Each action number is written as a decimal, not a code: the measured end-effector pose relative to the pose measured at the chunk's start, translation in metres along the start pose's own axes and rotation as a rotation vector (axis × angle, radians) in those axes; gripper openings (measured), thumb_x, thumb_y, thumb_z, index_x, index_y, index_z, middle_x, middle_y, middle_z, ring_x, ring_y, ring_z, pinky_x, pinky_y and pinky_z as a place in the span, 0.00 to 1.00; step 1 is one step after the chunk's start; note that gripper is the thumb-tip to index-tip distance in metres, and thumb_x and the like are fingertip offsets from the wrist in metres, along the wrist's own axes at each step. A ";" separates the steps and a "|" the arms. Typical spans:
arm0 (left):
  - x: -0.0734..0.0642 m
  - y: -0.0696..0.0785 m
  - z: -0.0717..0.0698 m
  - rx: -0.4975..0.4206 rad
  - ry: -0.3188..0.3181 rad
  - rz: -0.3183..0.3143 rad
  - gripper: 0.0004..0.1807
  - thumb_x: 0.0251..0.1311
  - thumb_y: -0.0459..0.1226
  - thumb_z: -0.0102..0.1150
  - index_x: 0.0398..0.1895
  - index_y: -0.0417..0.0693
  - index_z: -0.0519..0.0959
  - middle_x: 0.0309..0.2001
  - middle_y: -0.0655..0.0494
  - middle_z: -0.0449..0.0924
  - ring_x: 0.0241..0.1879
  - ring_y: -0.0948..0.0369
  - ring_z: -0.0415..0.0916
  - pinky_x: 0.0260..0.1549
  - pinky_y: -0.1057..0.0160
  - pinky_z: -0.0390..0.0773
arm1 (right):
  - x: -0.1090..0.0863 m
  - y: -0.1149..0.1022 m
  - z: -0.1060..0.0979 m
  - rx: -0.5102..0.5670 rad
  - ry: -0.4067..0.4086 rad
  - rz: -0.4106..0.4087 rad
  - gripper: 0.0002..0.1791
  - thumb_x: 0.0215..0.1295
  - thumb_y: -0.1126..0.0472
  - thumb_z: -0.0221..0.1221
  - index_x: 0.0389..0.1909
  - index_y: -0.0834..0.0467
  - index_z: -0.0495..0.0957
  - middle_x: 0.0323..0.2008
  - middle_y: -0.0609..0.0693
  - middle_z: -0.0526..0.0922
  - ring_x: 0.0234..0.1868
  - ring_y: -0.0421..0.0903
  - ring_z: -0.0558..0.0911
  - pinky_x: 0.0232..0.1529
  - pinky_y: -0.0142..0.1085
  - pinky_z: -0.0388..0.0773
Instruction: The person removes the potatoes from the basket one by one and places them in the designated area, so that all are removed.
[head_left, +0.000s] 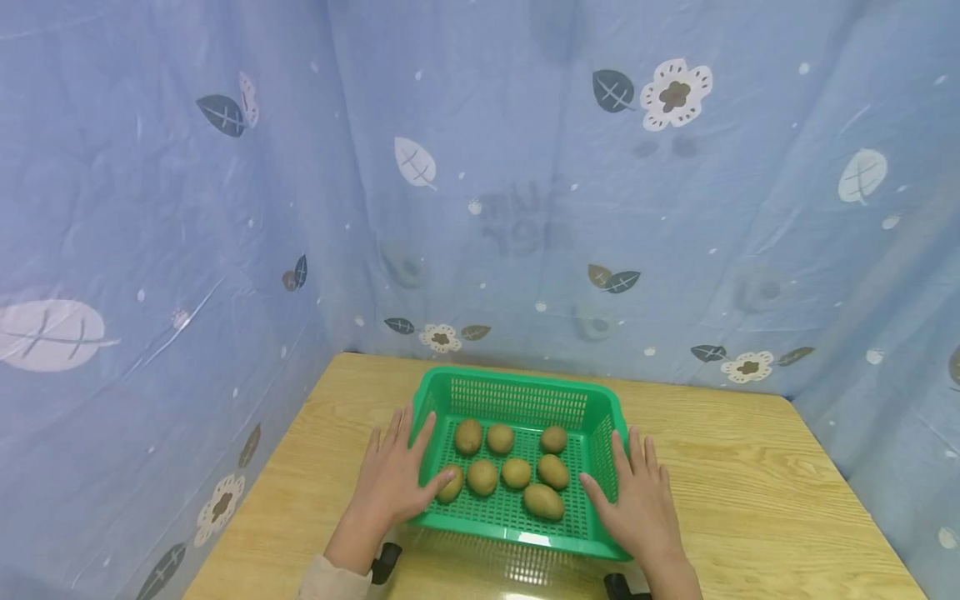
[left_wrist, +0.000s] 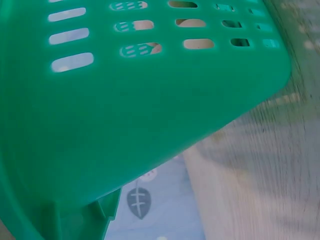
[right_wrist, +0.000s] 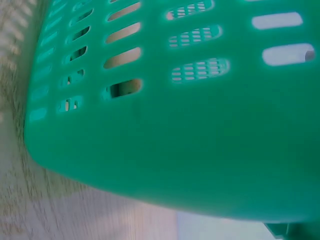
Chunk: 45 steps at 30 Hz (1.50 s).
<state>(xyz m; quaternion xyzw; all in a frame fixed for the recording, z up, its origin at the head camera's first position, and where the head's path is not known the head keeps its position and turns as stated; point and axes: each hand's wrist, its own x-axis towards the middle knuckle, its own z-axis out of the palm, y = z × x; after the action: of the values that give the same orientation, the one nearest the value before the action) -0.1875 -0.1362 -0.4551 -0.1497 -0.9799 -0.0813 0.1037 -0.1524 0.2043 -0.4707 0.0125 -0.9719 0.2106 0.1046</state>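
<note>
A green plastic basket (head_left: 517, 379) with slotted walls stands on the wooden table, holding several small brown potatoes (head_left: 482, 477). At its left side is my left hand (head_left: 395, 475), fingers spread and straight, the thumb reaching over the rim near a potato (head_left: 450, 483). My right hand (head_left: 643, 506) lies along the opposite side, fingers extended and thumb over the rim. Both hands appear to rest on the rim. The left wrist view is filled by a basket wall (left_wrist: 125, 115), the right wrist view by another (right_wrist: 135, 145); neither shows fingers.
Wood-grain table (head_left: 757, 475) extends on both sides of the basket. A blue curtain (head_left: 495, 108) printed with leaves and flowers hangs behind the table and along its sides. Black wrist-camera mounts (head_left: 386, 562) show below the hands.
</note>
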 end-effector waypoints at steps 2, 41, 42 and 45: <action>-0.001 0.000 0.000 0.001 0.002 0.002 0.46 0.58 0.67 0.46 0.74 0.55 0.52 0.75 0.41 0.41 0.73 0.45 0.42 0.66 0.37 0.48 | -0.001 0.000 0.000 -0.001 0.000 0.001 0.48 0.64 0.32 0.47 0.73 0.60 0.49 0.74 0.64 0.40 0.73 0.65 0.39 0.65 0.67 0.40; -0.007 -0.010 -0.006 -0.091 0.083 -0.069 0.48 0.58 0.64 0.51 0.73 0.45 0.54 0.69 0.33 0.56 0.60 0.38 0.67 0.52 0.40 0.71 | -0.010 0.002 -0.037 0.260 0.045 0.026 0.46 0.66 0.43 0.54 0.73 0.63 0.46 0.71 0.68 0.51 0.69 0.69 0.54 0.62 0.65 0.54; -0.008 -0.011 -0.006 -0.120 0.073 -0.089 0.48 0.58 0.63 0.51 0.73 0.44 0.53 0.67 0.32 0.59 0.59 0.38 0.68 0.51 0.41 0.72 | -0.010 0.002 -0.038 0.275 0.050 0.028 0.45 0.66 0.43 0.55 0.73 0.64 0.46 0.71 0.68 0.52 0.69 0.69 0.54 0.62 0.65 0.54; -0.009 -0.016 -0.005 -0.186 0.023 -0.156 0.48 0.61 0.62 0.50 0.73 0.39 0.50 0.63 0.31 0.65 0.58 0.39 0.69 0.48 0.42 0.74 | -0.010 0.004 -0.040 0.319 0.070 0.035 0.44 0.67 0.44 0.55 0.72 0.64 0.48 0.69 0.68 0.55 0.65 0.70 0.60 0.59 0.64 0.60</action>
<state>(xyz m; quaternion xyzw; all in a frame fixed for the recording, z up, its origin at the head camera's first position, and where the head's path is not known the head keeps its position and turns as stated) -0.1833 -0.1546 -0.4548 -0.0809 -0.9756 -0.1814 0.0937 -0.1348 0.2241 -0.4384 0.0046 -0.9219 0.3644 0.1314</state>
